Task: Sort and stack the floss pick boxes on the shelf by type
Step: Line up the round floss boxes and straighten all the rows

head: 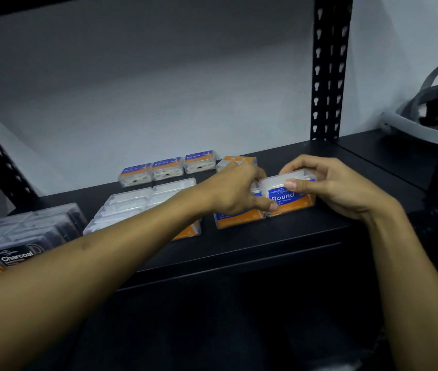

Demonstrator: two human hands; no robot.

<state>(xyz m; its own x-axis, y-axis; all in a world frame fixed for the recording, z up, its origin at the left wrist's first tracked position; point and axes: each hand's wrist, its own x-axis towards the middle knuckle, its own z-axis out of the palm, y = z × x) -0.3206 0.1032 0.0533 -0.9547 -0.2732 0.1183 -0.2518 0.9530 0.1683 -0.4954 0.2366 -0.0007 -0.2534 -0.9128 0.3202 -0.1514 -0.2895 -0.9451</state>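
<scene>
Both hands hold Round floss boxes: right hand (pixel 327 187) grips one box (pixel 288 195), left hand (pixel 235 190) its neighbour (pixel 239 218). Their long axes run left-right, labels facing the person.

wall (pixel 159 76): pale, dim | upright (pixel 329 68): black, perforated | shelf board (pixel 279 236): black

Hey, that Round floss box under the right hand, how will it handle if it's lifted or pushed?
The Round floss box looks like rigid clear plastic, so probably stiff and somewhat slippery. Small, holding floss picks, it's likely light. Its flat base on the shelf should slide, not roll.
</scene>
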